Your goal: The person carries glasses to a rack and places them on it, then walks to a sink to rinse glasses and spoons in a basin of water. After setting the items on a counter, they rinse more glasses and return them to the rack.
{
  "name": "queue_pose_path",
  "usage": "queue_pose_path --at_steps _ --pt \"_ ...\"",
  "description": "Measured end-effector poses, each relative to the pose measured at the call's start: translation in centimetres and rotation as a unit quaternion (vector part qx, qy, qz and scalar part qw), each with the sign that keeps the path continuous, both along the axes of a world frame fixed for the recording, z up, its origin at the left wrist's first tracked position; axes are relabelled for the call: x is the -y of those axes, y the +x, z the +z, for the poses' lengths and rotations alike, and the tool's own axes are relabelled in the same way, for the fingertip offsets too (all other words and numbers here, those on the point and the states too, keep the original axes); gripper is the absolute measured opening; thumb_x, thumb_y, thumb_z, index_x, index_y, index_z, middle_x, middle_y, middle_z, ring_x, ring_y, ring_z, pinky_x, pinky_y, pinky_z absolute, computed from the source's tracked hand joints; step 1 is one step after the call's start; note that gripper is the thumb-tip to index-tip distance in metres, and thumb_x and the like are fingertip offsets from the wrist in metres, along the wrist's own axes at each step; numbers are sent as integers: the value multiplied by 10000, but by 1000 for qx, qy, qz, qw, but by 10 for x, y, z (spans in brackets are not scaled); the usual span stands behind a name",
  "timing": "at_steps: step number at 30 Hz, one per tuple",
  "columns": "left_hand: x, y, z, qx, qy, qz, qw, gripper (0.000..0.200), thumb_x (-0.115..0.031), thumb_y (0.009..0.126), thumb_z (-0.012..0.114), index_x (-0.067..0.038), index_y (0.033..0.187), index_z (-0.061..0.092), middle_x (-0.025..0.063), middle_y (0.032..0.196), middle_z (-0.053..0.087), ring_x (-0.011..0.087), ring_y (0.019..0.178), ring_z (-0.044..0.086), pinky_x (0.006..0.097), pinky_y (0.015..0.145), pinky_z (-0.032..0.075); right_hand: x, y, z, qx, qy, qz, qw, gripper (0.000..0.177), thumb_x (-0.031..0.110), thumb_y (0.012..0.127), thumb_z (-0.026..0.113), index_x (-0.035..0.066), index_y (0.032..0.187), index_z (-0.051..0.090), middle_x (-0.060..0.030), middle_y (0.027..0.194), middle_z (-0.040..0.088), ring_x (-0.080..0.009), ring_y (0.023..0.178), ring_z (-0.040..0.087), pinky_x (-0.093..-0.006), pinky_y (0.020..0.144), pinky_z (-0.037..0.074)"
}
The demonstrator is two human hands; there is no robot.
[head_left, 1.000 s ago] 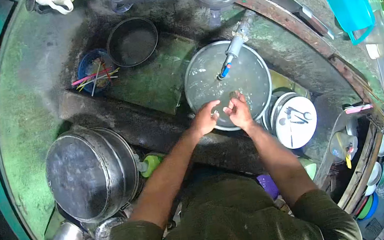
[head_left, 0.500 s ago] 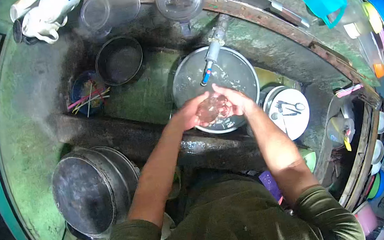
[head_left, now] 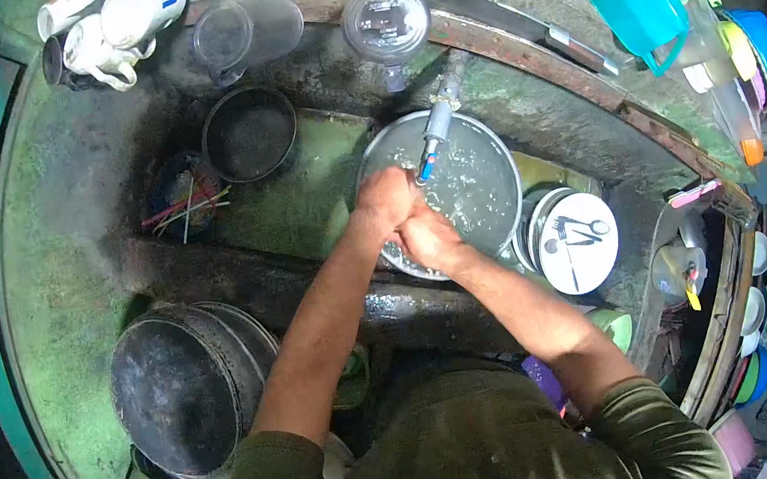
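My left hand (head_left: 384,201) and my right hand (head_left: 428,238) are pressed against each other over the left part of a round metal basin (head_left: 511,155). Both look closed, with the left on the upper side and most fingertips hidden. Whether anything is between them cannot be seen. Cloudy water (head_left: 476,188) with bubbles or bits on its surface fills the basin. A grey tap (head_left: 436,132) with a blue-and-red handle juts over the basin, its spout close to my fingers.
Right of the basin, a white plate (head_left: 602,269) carries spoons and forks. A dark round pan (head_left: 250,135) and a container of straws or sticks (head_left: 187,206) lie left. A large blackened pot (head_left: 174,396) stands nearer me. A knife (head_left: 580,49) and clear jug (head_left: 386,24) rest on the ledge.
My hands were cupped open side by side over the basin, holding something clear, perhaps water. They have turned and closed together, the right moving left and down. The view has shifted slightly.
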State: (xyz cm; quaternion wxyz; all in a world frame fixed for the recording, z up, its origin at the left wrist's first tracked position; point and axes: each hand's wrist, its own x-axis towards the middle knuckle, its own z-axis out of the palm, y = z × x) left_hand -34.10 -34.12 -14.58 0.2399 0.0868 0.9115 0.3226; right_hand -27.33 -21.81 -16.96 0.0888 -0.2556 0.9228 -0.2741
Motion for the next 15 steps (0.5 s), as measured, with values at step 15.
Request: queue_pose_path --at_steps 15 --pt "-7 35 -1 -125 198 165 958 321 -129 861 543 -38 1169 567 240 1038 627 392 977 613 420 829 491 -10 0 -11 124 -73 -176 974 216 72 706 621 7 906 673 -289 1069 577 -428 1005 570 -456 847 508"
